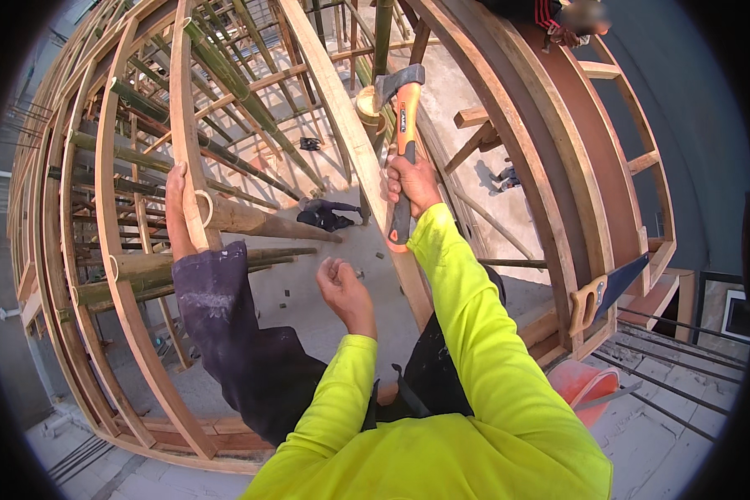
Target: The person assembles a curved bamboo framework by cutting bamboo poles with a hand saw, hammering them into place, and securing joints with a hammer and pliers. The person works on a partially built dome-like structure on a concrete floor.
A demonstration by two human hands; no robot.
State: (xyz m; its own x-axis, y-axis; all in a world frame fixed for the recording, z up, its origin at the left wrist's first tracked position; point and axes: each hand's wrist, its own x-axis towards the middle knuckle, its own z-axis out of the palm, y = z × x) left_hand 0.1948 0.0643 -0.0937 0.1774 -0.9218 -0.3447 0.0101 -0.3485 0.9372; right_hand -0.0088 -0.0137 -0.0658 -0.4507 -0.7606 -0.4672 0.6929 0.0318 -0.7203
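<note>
My right hand [412,182] grips the black lower handle of a hatchet [407,118] with an orange upper handle. The hatchet stands nearly upright in the view, its dark steel head beside the cut end of a bamboo post [367,102]. A long wooden beam [342,104] runs beneath that hand. My left hand [347,293] hangs above the gap between timbers, fingers curled in; whether anything is inside them is hidden. My bare left foot [177,208] rests against a lengthwise wooden batten [183,108].
A handsaw [589,305] leans on the right-hand timber frame [550,208], above a red bucket [582,385]. Bamboo poles [258,221] cross below on the left. One person [329,215] is far below; another [558,33] is at the upper right. Steel bars [675,383] stick out at lower right.
</note>
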